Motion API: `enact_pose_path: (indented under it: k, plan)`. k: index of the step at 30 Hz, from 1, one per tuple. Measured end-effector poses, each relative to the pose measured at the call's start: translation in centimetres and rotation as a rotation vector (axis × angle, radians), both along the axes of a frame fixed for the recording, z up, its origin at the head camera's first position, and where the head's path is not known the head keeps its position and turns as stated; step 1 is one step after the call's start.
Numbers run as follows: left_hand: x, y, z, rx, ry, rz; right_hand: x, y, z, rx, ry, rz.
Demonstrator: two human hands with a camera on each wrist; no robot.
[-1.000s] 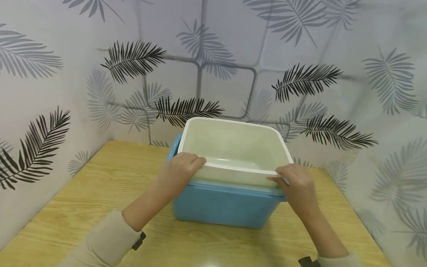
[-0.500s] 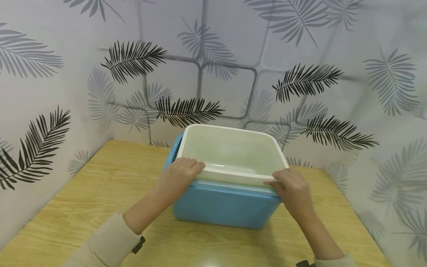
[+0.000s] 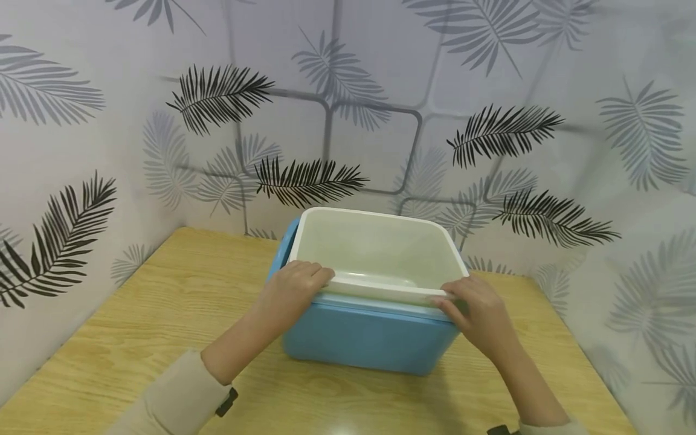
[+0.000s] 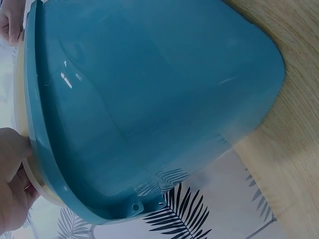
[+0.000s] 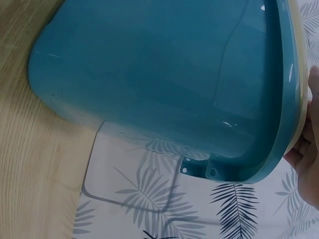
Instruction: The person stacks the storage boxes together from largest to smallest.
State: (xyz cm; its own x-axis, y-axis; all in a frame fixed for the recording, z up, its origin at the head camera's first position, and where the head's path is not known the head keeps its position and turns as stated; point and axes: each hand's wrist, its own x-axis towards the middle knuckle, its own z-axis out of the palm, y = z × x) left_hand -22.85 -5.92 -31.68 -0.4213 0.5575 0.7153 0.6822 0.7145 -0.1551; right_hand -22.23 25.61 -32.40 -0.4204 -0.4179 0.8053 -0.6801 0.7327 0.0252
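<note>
A cream-white plastic basin (image 3: 380,248) sits partly sunk inside a larger blue plastic tub (image 3: 370,338), its far side tilted up above the tub's rim. My left hand (image 3: 298,287) grips the basin's near rim at the left corner. At the near right corner my right hand (image 3: 478,305) pinches the same rim, fingers over the edge and thumb in front. In the left wrist view the tub's blue wall (image 4: 139,89) fills most of the picture, with my left hand (image 4: 12,179) at the rim. The right wrist view has my right hand (image 5: 309,149) at the rim too.
Both containers stand on a wood-grain table (image 3: 179,290). Close behind and at both sides rises a wall (image 3: 370,72) with a leaf pattern. Small lugs with holes (image 4: 135,206) stick out under the tub's rim.
The white basin has sunk lower into the blue tub, and its far edge has come down. Both hands have followed it downward. The tub stays in place.
</note>
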Motion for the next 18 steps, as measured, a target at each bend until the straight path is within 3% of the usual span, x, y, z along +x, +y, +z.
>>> enact_pose_path:
  k: [6, 14, 18]
  plan:
    - [0.11, 0.17, 0.12, 0.016, -0.064, -0.001, 0.18, 0.14, 0.17, -0.002, -0.015, 0.023]
    - [0.48, 0.15, 0.43, 0.035, -0.186, -0.065, 0.65, 0.18, -0.07, -0.02, -0.032, 0.009]
    - [0.37, -0.37, 0.12, 0.109, -0.181, -0.105, 0.7, 0.44, -0.59, -0.063, -0.035, 0.056]
